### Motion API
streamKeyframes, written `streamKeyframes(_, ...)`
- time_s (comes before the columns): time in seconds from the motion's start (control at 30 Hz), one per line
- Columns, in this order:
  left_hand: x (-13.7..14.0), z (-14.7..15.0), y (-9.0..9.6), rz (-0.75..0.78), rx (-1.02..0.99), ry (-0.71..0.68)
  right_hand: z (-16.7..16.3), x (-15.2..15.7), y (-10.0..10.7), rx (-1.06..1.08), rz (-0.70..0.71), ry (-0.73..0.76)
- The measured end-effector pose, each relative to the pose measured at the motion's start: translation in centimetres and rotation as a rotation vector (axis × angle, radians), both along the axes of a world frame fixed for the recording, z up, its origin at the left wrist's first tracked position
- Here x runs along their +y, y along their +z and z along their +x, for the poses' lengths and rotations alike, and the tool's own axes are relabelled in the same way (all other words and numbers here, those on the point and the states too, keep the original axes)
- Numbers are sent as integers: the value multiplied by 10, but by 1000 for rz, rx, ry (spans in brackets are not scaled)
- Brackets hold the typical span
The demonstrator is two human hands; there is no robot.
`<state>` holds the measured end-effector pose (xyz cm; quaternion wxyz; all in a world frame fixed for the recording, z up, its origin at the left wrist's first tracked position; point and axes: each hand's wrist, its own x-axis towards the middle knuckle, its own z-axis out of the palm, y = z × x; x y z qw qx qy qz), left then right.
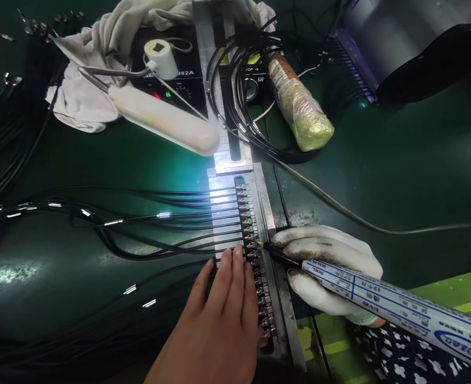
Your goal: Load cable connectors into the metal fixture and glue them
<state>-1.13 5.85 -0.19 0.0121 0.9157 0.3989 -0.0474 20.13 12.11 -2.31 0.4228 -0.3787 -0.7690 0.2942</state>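
My bare left hand lies with fingers stretched out across a slotted metal jig and the black cables on it. Along the slot sits a row of small cable-end connectors with coloured wires. My right hand, in a white glove with dark-stained fingertips, is closed around a long printed UV glue tube. The tube's black nozzle points left, its fine tip at the connectors just beyond my left fingertips. Some of the lower connectors show past my left hand; their cables are partly hidden under it.
A white rounded wand leans toward the jig, which is brightly lit nearby. Behind are a black control box, a cloth, coiled black cables and a plastic-wrapped object. Loose cables spread left; a grey machine stands back right.
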Motion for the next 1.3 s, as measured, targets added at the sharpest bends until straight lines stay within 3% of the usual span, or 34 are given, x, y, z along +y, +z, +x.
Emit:
streamKeyframes(0.63, 0, 1, 0, -30, 8, -13, 0, 0, -4, 30, -19, -1)
streamKeyframes(0.9, -3, -1, 4, -13, 9, -39, 4, -14, 8, 41, 42, -50)
streamKeyframes(1.3, -2, -3, 4, -21, 33, -49, 0, -11, 2, -51, -3, -10)
